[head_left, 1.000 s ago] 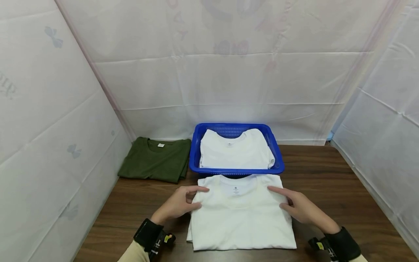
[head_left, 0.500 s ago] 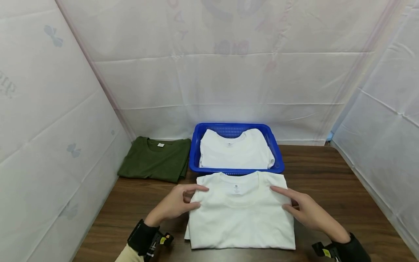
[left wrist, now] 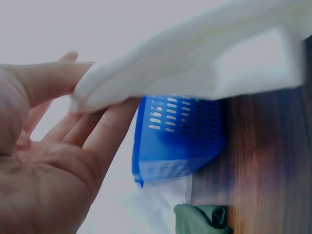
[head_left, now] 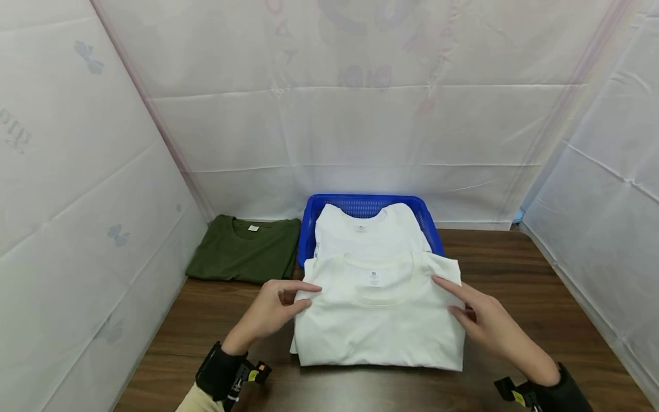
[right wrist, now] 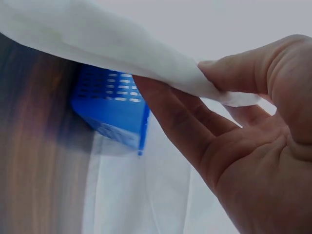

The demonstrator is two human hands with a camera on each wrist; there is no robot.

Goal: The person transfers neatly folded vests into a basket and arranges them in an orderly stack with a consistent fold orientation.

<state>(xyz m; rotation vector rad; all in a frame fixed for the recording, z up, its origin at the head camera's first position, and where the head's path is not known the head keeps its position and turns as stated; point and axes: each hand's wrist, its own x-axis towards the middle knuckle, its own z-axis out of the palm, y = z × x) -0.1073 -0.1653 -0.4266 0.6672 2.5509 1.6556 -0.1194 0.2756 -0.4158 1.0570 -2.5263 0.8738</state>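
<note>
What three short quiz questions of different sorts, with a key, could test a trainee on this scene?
1. True or false: the blue basket is empty.
2. Which thing lies left of the basket: A) green shirt B) towel C) box?
3. What do the left hand and right hand pinch?

Key: 1. False, a white shirt lies inside. 2. A. 3. The folded white shirt, at its two sides, raised over the table.

Left hand (head_left: 270, 312), right hand (head_left: 484, 320): both forward, thumb above, fingers beneath, pinching.
</note>
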